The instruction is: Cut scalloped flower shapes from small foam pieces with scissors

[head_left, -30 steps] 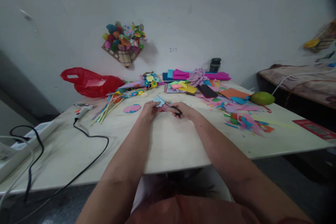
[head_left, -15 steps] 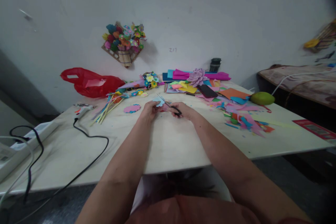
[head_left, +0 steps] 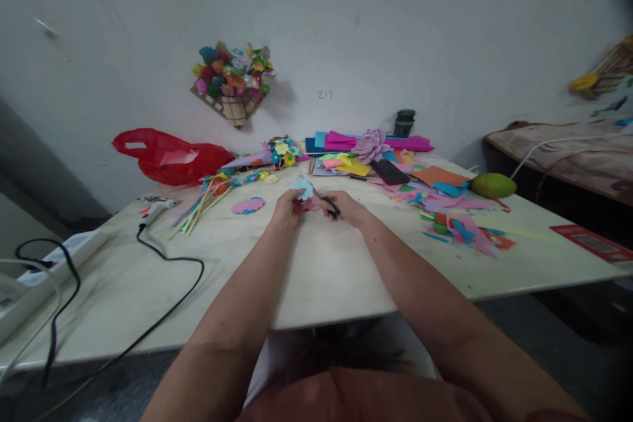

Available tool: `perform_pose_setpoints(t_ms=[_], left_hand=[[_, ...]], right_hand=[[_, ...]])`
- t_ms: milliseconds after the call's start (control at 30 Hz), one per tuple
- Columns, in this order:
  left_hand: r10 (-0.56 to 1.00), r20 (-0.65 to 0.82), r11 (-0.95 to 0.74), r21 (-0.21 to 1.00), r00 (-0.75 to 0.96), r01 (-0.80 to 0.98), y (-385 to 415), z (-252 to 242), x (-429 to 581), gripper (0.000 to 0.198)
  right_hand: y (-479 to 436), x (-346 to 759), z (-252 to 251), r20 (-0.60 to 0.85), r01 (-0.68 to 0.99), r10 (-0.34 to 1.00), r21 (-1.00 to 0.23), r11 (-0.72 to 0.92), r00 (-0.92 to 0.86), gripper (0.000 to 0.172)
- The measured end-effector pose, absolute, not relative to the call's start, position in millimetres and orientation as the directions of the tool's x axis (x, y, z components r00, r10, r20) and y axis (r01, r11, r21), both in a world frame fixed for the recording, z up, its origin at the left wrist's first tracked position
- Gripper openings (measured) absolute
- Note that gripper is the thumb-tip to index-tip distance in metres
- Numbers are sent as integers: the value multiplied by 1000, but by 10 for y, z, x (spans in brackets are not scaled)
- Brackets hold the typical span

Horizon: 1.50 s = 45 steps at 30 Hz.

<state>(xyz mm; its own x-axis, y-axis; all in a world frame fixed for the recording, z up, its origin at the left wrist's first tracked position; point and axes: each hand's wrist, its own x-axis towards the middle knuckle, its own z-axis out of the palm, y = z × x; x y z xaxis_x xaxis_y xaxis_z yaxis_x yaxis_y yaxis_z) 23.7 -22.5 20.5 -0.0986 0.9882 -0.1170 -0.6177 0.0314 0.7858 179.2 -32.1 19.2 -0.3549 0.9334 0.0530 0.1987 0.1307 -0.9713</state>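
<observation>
L hand (head_left: 288, 206) pinching lt-blue craft sheet (head_left: 305, 191), R hand (head_left: 342, 207) gripping scissors (head_left: 333, 207) right by it.
Sheet's above table (head_left: 336, 270), btwn the hands; L fingers closed on it. R fingers wrapped round black handles, blades pointing fwd; can't tell if they touch the sheet. Pink-and-blue scalloped pc (head_left: 248, 205) flat near L hand; glue gun (head_left: 157, 211) farther L. Foam/paper scraps (head_left: 467, 227) heaped to R, phone (head_left: 390, 171) behind.
</observation>
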Motion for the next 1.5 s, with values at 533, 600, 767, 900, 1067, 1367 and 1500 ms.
perform_pose_setpoints(t_ms=[533, 600, 767, 900, 1067, 1367, 1500], left_hand=[[976, -168, 40, 770, -142, -637, -254, 218, 415, 9], [972, -165, 21, 766, -165, -643, -256, 212, 434, 8], [964, -156, -24, 757, -217, -653, -251, 194, 481, 8], [963, -154, -22, 770, -220, -638, -232, 169, 508, 9], [973, -139, -10, 773, -184, -635, -227, 133, 545, 14], [988, -79, -16, 810, -136, -587, -345, 156, 662, 22], [981, -40, -82, 797, -188, -599, -406, 189, 697, 21]], right_hand=[[-394, 1723, 265, 61, 81, 959, -993, 86, -276, 25], [-398, 1716, 265, 65, 72, 960, -994, 88, -271, 25], [-404, 1693, 256, 70, 28, 965, -996, 80, -253, 27], [-432, 1670, 281, 61, 18, 972, -998, 67, -229, 28], [-455, 1637, 301, 59, 5, 976, -998, 61, -209, 25], [-412, 1608, 222, 91, 7, 972, -996, 94, -216, 26], [-417, 1606, 220, 98, -7, 969, -995, 99, -226, 28]])
